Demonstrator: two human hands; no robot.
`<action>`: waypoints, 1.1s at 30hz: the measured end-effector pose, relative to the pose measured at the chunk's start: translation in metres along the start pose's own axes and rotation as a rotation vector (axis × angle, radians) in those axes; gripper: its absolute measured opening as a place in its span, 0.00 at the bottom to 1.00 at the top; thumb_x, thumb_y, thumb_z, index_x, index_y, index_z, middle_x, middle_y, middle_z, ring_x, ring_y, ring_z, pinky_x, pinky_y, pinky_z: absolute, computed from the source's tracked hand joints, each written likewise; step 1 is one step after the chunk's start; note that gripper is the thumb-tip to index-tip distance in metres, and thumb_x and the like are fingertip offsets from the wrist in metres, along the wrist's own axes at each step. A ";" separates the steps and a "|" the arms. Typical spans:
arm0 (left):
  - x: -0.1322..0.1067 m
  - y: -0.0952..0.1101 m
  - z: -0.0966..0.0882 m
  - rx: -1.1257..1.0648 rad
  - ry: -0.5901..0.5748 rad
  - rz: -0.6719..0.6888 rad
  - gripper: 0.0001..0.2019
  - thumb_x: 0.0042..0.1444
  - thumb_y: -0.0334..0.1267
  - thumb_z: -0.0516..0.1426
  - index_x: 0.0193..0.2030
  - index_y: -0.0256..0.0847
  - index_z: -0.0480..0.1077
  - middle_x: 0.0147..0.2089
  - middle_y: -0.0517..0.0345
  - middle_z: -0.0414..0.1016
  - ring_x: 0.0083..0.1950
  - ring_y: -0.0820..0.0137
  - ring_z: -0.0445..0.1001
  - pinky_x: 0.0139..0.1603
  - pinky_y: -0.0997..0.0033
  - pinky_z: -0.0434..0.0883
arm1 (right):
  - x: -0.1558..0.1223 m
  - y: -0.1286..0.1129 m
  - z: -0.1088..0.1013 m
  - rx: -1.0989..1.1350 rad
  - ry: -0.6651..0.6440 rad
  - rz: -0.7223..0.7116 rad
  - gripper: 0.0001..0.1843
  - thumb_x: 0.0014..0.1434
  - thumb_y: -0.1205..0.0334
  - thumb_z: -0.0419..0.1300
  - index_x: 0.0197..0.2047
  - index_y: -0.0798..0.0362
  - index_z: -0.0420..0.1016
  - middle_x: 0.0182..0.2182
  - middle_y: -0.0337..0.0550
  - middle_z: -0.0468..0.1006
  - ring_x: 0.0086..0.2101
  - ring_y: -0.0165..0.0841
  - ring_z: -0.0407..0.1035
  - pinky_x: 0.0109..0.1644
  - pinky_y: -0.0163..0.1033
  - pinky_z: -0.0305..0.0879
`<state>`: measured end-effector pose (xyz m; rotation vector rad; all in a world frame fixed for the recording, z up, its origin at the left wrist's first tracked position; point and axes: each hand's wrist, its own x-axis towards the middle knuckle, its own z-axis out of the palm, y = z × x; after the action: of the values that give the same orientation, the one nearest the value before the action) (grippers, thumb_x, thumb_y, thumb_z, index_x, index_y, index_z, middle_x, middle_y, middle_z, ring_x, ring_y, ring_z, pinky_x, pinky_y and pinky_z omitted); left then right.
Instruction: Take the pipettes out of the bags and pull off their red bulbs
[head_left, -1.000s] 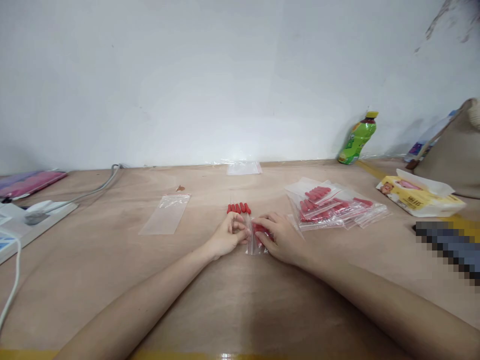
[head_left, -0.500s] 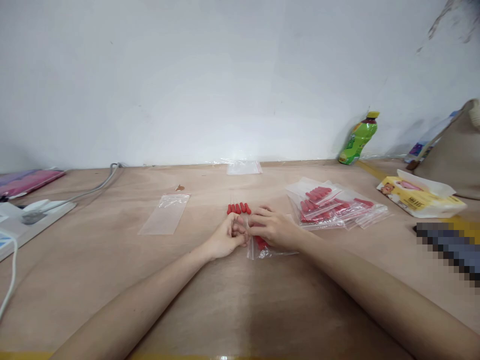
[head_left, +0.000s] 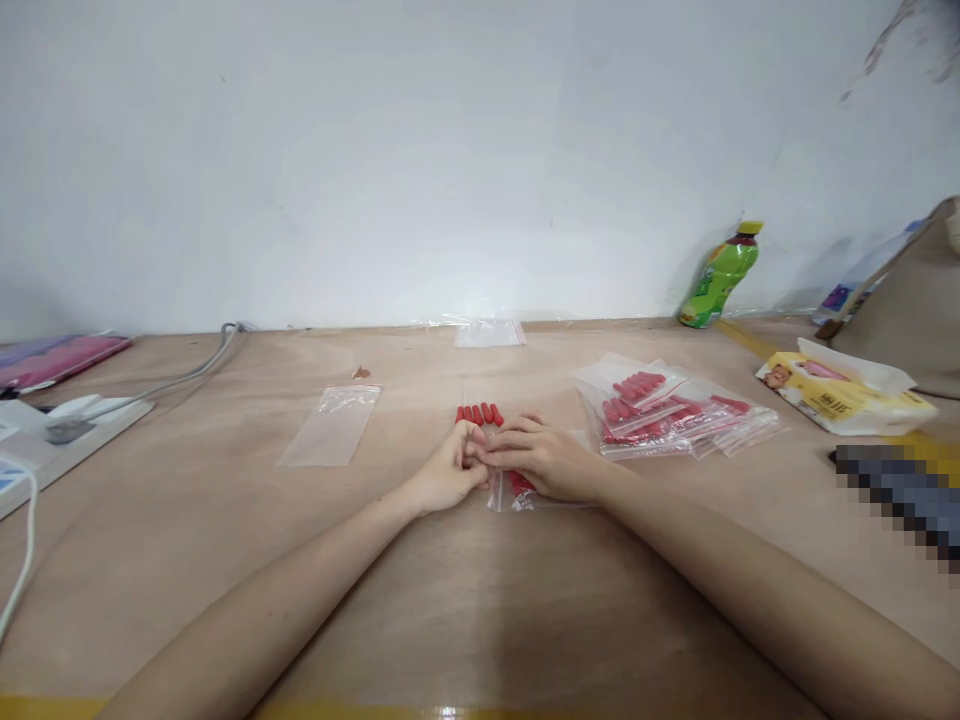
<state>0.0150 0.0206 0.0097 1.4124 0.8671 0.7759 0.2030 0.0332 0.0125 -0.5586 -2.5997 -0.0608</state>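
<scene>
A small clear zip bag (head_left: pixel 516 492) with red pieces inside lies on the wooden table (head_left: pixel 465 600) under my two hands. My left hand (head_left: pixel 448 470) curls its fingers on the bag's left top edge. My right hand (head_left: pixel 547 460) lies over the bag, with its fingertips pinched at the same edge and touching the left fingers. Just beyond the fingertips a short row of loose red pieces (head_left: pixel 478 413) rests on the table. Most of the bag is hidden by my right hand.
An empty clear bag (head_left: pixel 331 427) lies to the left and another (head_left: pixel 488 334) by the wall. A pile of filled bags (head_left: pixel 664 407) is at the right, then a tissue pack (head_left: pixel 844 398). A green bottle (head_left: pixel 720 275) leans on the wall. Cables and a power strip (head_left: pixel 71 430) sit left.
My right hand slid from the bag's right side leftward along its top until its fingertips met the left hand. The bag shifted slightly. The left hand stayed put.
</scene>
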 end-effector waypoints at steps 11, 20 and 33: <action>0.000 -0.002 0.002 0.080 0.104 -0.023 0.19 0.45 0.36 0.60 0.40 0.40 0.56 0.26 0.65 0.67 0.25 0.77 0.66 0.28 0.76 0.63 | -0.001 -0.003 0.003 -0.096 0.166 -0.018 0.13 0.58 0.71 0.48 0.34 0.50 0.73 0.35 0.36 0.78 0.39 0.31 0.64 0.47 0.42 0.53; -0.003 0.005 0.004 0.572 0.126 0.158 0.15 0.57 0.44 0.48 0.24 0.37 0.60 0.24 0.62 0.59 0.26 0.75 0.58 0.28 0.75 0.59 | -0.001 -0.007 0.009 -0.220 0.364 0.022 0.08 0.58 0.69 0.51 0.33 0.52 0.71 0.33 0.38 0.77 0.36 0.30 0.64 0.45 0.42 0.52; 0.001 0.000 0.010 0.684 0.180 0.153 0.08 0.47 0.32 0.49 0.20 0.38 0.56 0.19 0.65 0.54 0.23 0.77 0.53 0.24 0.76 0.51 | 0.000 -0.005 0.013 -0.252 0.182 -0.058 0.11 0.60 0.71 0.45 0.32 0.53 0.67 0.34 0.37 0.76 0.36 0.29 0.63 0.48 0.42 0.51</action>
<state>0.0246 0.0164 0.0095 2.0489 1.2476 0.7619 0.1951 0.0305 0.0018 -0.5368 -2.4451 -0.4425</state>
